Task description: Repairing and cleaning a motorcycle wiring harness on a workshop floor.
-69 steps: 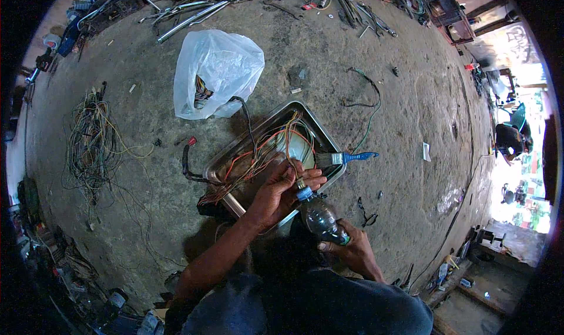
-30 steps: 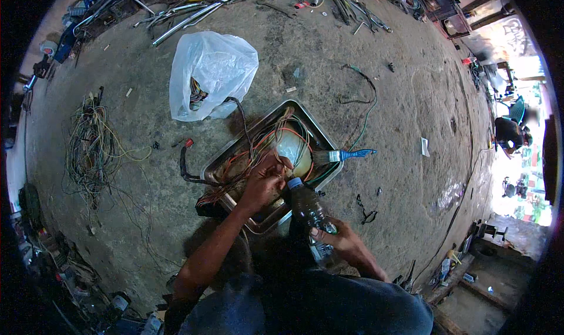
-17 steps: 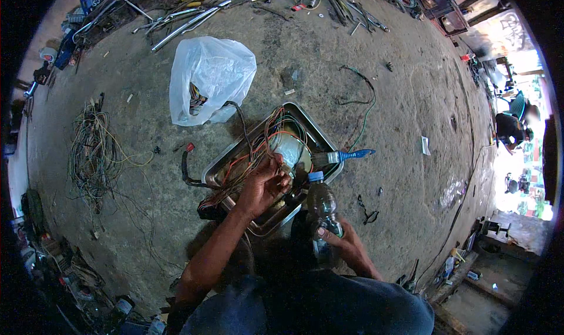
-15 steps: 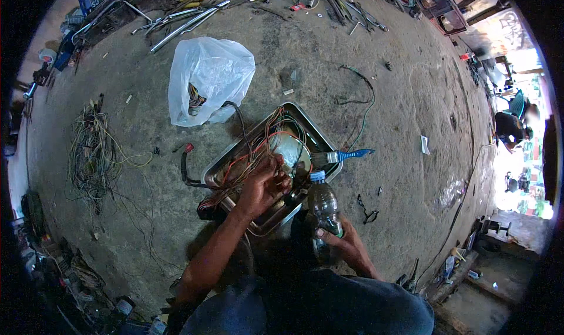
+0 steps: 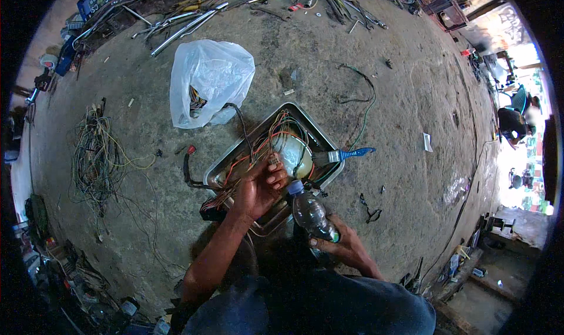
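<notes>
Left hand (image 5: 256, 197) pinching wires (image 5: 283, 121) above tray (image 5: 226, 157), right hand (image 5: 348, 247) gripping bottle (image 5: 310, 211), blue cap (image 5: 295, 187) between hands

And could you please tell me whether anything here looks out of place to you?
Mildly: the blue-handled paintbrush rests across the rim of the metal tray, handle jutting out where it might get knocked, and a snarled wire bundle lies loose on the concrete floor.
</notes>
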`<act>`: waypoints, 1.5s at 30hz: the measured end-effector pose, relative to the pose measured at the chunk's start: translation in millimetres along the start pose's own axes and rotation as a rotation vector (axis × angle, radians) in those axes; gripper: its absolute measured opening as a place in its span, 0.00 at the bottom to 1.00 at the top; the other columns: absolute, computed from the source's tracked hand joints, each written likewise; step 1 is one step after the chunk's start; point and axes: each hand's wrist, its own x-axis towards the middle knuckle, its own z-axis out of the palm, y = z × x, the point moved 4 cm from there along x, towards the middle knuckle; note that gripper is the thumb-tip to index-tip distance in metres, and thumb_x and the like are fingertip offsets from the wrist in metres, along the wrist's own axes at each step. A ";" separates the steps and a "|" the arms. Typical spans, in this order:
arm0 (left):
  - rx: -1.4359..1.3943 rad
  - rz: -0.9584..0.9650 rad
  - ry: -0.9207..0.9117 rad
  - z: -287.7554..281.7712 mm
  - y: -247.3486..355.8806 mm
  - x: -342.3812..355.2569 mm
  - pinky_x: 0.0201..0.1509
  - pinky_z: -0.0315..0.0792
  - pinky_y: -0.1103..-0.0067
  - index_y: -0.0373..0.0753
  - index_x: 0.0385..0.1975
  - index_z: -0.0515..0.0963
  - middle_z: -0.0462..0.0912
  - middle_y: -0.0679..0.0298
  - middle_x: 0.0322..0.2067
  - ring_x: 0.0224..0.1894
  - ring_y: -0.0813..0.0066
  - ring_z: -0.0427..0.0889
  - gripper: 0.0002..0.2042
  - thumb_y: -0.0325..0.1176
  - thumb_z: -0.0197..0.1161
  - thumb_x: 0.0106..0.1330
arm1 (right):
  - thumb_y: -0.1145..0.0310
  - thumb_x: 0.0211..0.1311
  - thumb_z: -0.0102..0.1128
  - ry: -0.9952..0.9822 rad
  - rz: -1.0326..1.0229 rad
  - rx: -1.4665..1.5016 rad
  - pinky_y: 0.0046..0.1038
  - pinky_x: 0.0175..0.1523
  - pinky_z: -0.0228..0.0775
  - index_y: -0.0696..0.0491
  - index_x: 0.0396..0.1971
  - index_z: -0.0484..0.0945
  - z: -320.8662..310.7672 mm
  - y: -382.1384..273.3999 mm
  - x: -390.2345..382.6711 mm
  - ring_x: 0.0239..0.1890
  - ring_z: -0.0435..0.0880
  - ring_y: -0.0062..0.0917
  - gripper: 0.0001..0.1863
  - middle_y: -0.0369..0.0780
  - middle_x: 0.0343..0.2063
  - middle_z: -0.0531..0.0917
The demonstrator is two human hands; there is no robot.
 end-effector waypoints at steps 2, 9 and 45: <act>-0.009 -0.006 0.027 -0.4 -0.4 0.3 0.34 0.65 0.82 0.39 0.44 0.73 0.69 0.71 0.30 0.28 0.81 0.67 0.07 0.34 0.56 0.74 | 0.43 0.51 0.73 -0.030 -0.020 -0.070 0.40 0.57 0.70 0.55 0.62 0.69 -0.8 0.1 0.8 0.56 0.78 0.39 0.44 0.47 0.52 0.80; 0.331 0.073 0.148 10.1 -0.8 -5.6 0.30 0.65 0.81 0.41 0.40 0.75 0.71 0.73 0.26 0.26 0.81 0.69 0.11 0.42 0.60 0.72 | 0.51 0.53 0.74 0.099 -0.006 0.151 0.36 0.60 0.68 0.54 0.60 0.70 -4.9 -2.5 0.2 0.54 0.78 0.35 0.39 0.45 0.52 0.80; 1.159 0.096 0.261 10.4 -1.9 37.7 0.21 0.57 0.85 0.44 0.26 0.73 0.69 0.77 0.19 0.18 0.90 0.62 0.14 0.43 0.67 0.67 | 0.42 0.49 0.74 0.213 -0.072 -0.201 0.36 0.46 0.76 0.61 0.49 0.77 -31.3 5.4 5.7 0.39 0.85 0.31 0.38 0.46 0.35 0.85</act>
